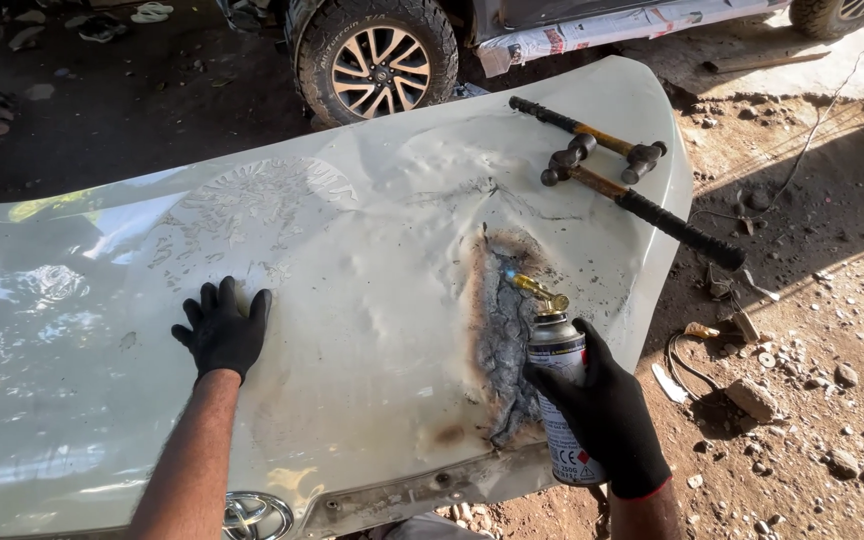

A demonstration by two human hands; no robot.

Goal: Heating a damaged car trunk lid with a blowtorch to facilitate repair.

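Observation:
A dented white car hood [352, 300] lies flat before me, with a burnt, bare-metal crease [507, 320] near its right side. My right hand [602, 410], in a black glove, grips a grey gas canister torch [559, 375]. Its brass nozzle [532, 288] points at the scorched crease with a small flame at the tip. My left hand [220, 330], also gloved in black, rests flat with fingers spread on the hood's middle-left area.
Two hammers [612, 160] with black grips lie crossed on the hood's far right corner. A vehicle wheel [377, 60] stands behind the hood. Dirt ground [812, 330] with stones and scraps lies to the right. Sandals [142, 15] sit at the far left.

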